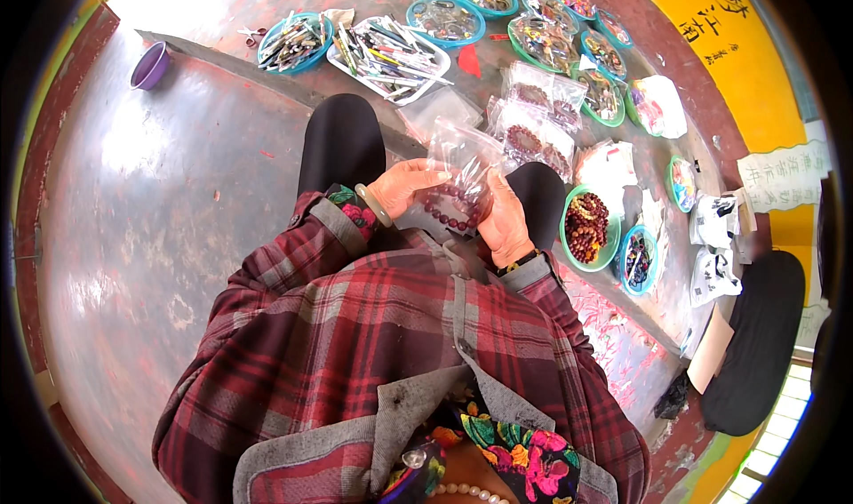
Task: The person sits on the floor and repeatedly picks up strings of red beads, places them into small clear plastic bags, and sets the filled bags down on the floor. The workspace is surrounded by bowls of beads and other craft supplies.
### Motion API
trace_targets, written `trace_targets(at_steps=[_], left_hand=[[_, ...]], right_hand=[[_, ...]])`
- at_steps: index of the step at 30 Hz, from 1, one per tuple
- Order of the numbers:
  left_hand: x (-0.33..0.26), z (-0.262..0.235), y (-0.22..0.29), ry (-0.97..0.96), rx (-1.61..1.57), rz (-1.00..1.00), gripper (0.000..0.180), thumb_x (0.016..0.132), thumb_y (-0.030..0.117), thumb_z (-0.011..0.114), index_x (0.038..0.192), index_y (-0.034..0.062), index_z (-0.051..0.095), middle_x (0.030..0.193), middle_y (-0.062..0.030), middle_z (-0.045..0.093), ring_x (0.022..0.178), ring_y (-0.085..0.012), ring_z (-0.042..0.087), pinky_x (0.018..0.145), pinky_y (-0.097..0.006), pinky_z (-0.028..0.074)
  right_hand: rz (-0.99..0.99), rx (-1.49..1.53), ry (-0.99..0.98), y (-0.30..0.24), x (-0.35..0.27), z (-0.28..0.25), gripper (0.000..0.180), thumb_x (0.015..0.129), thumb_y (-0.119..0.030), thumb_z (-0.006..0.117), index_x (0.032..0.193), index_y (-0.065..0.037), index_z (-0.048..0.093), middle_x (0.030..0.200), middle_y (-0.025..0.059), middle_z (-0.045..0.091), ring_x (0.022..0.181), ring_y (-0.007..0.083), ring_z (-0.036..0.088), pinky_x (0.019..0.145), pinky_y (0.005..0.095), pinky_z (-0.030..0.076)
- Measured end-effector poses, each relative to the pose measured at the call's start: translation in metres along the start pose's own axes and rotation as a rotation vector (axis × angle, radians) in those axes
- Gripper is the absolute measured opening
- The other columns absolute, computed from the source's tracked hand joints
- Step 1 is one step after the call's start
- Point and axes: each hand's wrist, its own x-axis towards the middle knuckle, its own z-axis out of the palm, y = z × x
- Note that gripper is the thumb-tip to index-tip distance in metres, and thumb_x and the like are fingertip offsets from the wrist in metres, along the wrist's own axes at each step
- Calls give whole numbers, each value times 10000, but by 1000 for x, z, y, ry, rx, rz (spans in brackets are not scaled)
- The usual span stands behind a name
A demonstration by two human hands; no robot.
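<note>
Between my hands is a clear plastic bag (464,153) with a dark red bead bracelet (453,211) lying in its lower part. My left hand (400,187) pinches the bag's left side, thumb laid across the plastic. On the other side my right hand (505,220) grips the bag's right edge between thumb and fingers. Just beyond my knees lie several bagged bead bracelets (538,140) in a pile. A stack of flat clear bags (440,113) rests beside that pile, to its left.
Right of my knee stand a green bowl (613,237) of brown and red beads and a blue basket (653,277) of dark strands. Farther off are a white tray (442,70) and a blue basket (330,35) of pens, plus several baskets of small goods. A purple bowl (149,67) sits far left.
</note>
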Motion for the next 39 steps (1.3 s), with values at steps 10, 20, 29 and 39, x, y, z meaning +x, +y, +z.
trace_targets(at_steps=[10,20,29,39], left_hand=[[-1,0,-2,21,2,90,267,927,133,466,1088,-60,557,1074,-132,598,966,-205,593,873,-325,465],[-1,-5,-3,-26,344,104,281,950,152,413,1107,-37,550,1045,-135,615,992,-197,585,874,-314,459],[-3,-5,2,7,-82,-14,320,952,235,420,1116,-20,520,1046,-152,601,947,-229,599,842,-348,479],[7,-3,8,76,-424,183,419,935,311,446,1245,30,420,1159,-133,534,1045,-261,543,865,-397,459]], right_hand=[[-21,-41,-16,-4,-2,0,385,906,-274,530,1175,0,502,1047,119,603,960,222,590,881,358,462],[-9,-47,47,-18,11,-14,275,870,-245,591,1024,-16,590,909,102,639,768,177,606,688,289,488],[-152,-95,126,-26,13,-6,315,905,-295,535,1052,-17,559,954,92,637,756,140,582,680,245,442],[176,21,-39,6,2,-8,253,853,-221,610,1067,-92,572,1032,43,605,904,175,585,796,339,477]])
